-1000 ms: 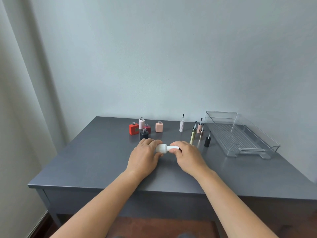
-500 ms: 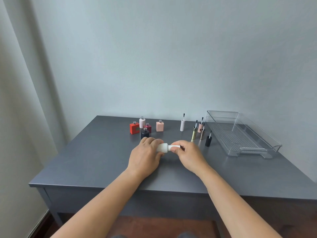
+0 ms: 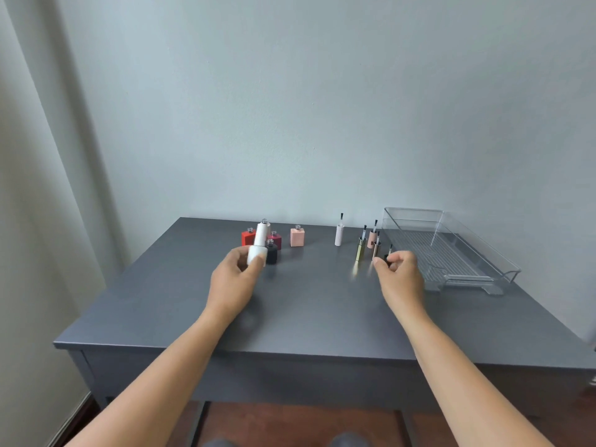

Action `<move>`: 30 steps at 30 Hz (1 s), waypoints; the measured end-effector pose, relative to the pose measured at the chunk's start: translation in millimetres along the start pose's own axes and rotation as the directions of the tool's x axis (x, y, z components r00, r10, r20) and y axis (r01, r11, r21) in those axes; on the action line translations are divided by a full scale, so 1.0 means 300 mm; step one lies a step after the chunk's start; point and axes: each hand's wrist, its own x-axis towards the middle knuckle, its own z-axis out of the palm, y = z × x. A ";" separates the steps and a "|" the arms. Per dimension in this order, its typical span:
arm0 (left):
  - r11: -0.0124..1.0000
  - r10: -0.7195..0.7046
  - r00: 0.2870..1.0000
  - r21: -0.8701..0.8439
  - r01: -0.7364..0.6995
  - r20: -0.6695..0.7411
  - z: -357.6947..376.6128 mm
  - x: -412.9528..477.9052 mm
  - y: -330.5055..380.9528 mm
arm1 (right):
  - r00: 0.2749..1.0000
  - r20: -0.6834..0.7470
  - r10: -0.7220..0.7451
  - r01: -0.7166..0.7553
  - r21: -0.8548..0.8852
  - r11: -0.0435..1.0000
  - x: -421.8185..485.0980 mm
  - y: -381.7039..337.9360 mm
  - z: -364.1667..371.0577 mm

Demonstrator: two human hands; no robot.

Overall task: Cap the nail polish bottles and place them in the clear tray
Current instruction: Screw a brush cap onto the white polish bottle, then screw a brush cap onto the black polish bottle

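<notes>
Holding the white bottle (image 3: 258, 245) w/ cap on, the left hand (image 3: 237, 279) pinches its base between thumb and fingers; the bottle is off the table (image 3: 306, 311), cap end tilted up and away, well left of the clear tray (image 3: 451, 253). Behind it stand 5 uncapped bottles, all well left of the tray: red bottle (image 3: 247, 237), pale bottle (image 3: 266, 225) (partly hidden), dark red bottle (image 3: 274, 240), black bottle (image 3: 271, 252), pink bottle (image 3: 297, 236).

Right hand (image 3: 401, 272) is just left of the tray's near end, fingers curled w/ thumb and forefinger tips close at the black cap (image 3: 388, 253). Contact w/ that cap: cannot tell, mostly hidden.

Caps standing brush-up, left of the tray: white cap (image 3: 339, 233) farthest from it, gold cap (image 3: 361, 248), pink cap (image 3: 372, 237), bronze cap (image 3: 376, 248) nearer.

Tray sits at the table's right rear; no bottle inside.
</notes>
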 end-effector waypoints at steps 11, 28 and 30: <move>0.942 -0.071 0.991 0.320 0.103 -0.109 -0.123 0.089 -0.041 | 0.992 0.109 0.055 -0.018 -0.311 0.950 0.117 0.018 0.002; 0.908 0.308 0.914 0.369 -0.200 -0.264 -0.065 0.052 -0.009 | 0.988 0.145 -0.058 0.083 -0.170 0.982 0.029 -0.046 0.066; 0.886 0.410 0.892 0.318 -0.339 -0.192 -0.029 0.025 0.025 | 0.983 0.172 -0.071 0.092 -0.120 0.988 0.006 -0.070 0.084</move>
